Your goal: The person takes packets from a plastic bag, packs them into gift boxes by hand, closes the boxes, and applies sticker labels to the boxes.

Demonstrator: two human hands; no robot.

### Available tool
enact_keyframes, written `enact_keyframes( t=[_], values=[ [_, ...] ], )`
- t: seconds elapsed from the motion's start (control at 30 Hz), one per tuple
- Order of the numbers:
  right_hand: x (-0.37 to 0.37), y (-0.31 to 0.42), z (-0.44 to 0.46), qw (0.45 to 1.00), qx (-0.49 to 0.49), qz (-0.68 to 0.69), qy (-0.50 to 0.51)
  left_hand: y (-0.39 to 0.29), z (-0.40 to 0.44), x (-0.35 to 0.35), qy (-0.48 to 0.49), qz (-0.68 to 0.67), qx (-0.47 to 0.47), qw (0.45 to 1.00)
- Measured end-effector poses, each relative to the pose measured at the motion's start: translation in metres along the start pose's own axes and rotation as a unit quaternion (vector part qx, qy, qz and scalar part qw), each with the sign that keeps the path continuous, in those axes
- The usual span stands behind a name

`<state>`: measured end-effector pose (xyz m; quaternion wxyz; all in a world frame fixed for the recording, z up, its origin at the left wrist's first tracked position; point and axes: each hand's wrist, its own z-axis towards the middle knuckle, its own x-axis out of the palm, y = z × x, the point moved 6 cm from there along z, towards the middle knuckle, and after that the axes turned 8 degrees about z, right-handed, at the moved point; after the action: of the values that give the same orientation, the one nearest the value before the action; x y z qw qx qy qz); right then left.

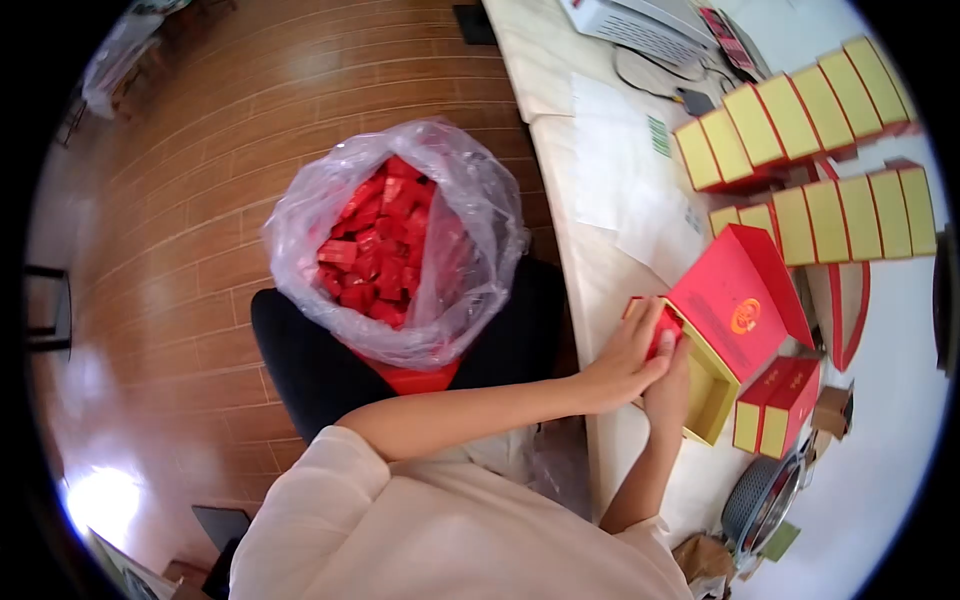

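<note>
At the table on my right, an open gift box (712,392) with yellow inner walls lies with its red lid (735,290) folded back, a gold emblem inside. My left hand (622,362) reaches across to the box's far end, fingers closed around a small red packet (665,328). Against it, my right hand (667,388) is at the same packet and the box's near side; its fingers are mostly hidden. A clear plastic bag (465,165) full of small red packets (375,250) stands between my legs.
Two rows of yellow-and-red boxes (800,115) stand along the table's back. Two closed red boxes (778,405) sit beside the open one. White papers (620,160), a white appliance (645,30) with a cable, and a grey basket (760,505) are on the table (555,190).
</note>
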<state>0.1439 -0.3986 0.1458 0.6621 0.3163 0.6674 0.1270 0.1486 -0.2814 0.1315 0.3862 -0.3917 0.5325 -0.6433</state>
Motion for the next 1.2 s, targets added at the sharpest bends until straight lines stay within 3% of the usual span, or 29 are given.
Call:
enact_keyframes(
  t=[0.07,0.13,0.2,0.33,0.43,0.5,0.57,0.67,0.73,0.8,0.93,0.97,1.13,1.2],
  values=[
    [-0.002,0.009,0.007,0.997,-0.016,-0.079,-0.004,0.016,0.001,0.005,-0.011,0.060,0.054,0.997],
    [-0.002,0.013,0.006,0.994,0.008,-0.103,0.025,0.003,-0.014,-0.009,-0.003,0.027,0.049,0.998],
    [-0.012,0.041,-0.009,0.945,-0.189,-0.216,-0.155,-0.005,-0.034,-0.042,-0.053,0.058,0.123,0.989],
    [0.007,0.092,-0.030,0.935,-0.263,-0.155,-0.179,0.047,-0.076,-0.147,-0.291,0.144,0.070,0.943],
    [0.089,0.155,-0.033,0.922,-0.377,0.084,-0.034,0.111,-0.126,-0.218,-0.394,0.048,-0.091,0.913],
    [0.181,0.171,-0.022,0.917,-0.367,0.110,0.110,0.166,-0.161,-0.256,-0.426,0.034,-0.091,0.900],
    [0.281,0.168,-0.009,0.903,-0.361,0.127,0.196,0.228,-0.206,-0.279,-0.459,-0.028,-0.166,0.872],
    [0.423,0.144,0.005,0.865,-0.432,0.019,0.255,0.276,-0.265,-0.287,-0.463,-0.122,-0.285,0.830],
    [0.496,0.121,0.026,0.856,-0.406,-0.062,0.314,0.292,-0.279,-0.285,-0.477,-0.119,-0.353,0.796],
    [0.558,0.091,0.040,0.733,-0.534,-0.331,0.261,0.290,-0.265,-0.286,-0.477,-0.121,-0.338,0.802],
    [0.594,0.066,0.075,0.667,-0.511,-0.402,0.364,0.307,-0.256,-0.290,-0.484,-0.142,-0.338,0.794],
    [0.592,0.061,0.078,0.666,-0.492,-0.407,0.384,0.309,-0.258,-0.290,-0.469,-0.154,-0.380,0.782],
    [0.577,0.039,0.080,0.657,-0.461,-0.444,0.399,0.303,-0.250,-0.299,-0.476,-0.215,-0.358,0.774],
    [0.554,0.057,0.081,0.739,-0.444,-0.329,0.384,0.306,-0.253,-0.301,-0.480,-0.231,-0.361,0.766]
  ],
)
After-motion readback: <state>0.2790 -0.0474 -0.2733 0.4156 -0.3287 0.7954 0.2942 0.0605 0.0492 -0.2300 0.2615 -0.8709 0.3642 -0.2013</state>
